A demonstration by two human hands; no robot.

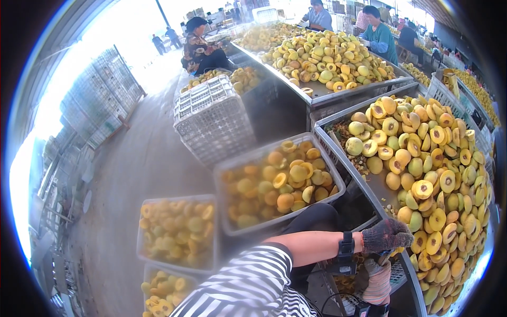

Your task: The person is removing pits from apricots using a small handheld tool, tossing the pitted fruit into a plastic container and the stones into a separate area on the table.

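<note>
My left hand (387,235), in a dark knitted glove, is curled at the near rim of a metal table (364,186) heaped with halved yellow peaches (429,174). A black wrist device (346,246) sits on that forearm, below a black-and-white striped sleeve. A thin dark piece shows just under the glove; I cannot tell if the hand holds it. My right hand (378,283), in a pale pinkish glove, is right below the left, beneath the table edge. Its fingers are hidden.
Left of me stand clear crates of peach halves (279,182) (178,231) (161,289). An upturned white crate (214,119) lies farther off. A second table of peaches (327,58) has seated people around it. Wire cages (103,95) line the left side.
</note>
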